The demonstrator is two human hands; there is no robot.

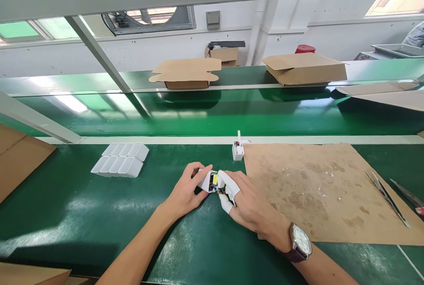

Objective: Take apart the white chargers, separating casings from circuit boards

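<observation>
Near the middle of the green bench, my left hand (188, 191) is closed around a small white plastic housing (206, 181). Its open end faces right and shows a yellow block and other electronic parts (215, 180) inside. My right hand (243, 196), with white covers on thumb and forefinger and a watch at the wrist, pinches at that open end. Small coloured parts show between its fingertips, but what exactly it grips is partly hidden. Just beyond the hands stands another small white housing (237, 150) with a white piece sticking up and thin prongs to the right.
White open housings (121, 160) stand in two rows at left. A stained cardboard sheet (308, 192) covers the right side, with tweezers (389, 199) and a pointed tool (409, 194) near its edge. Cardboard boxes (187, 73) sit along the raised green ledge behind.
</observation>
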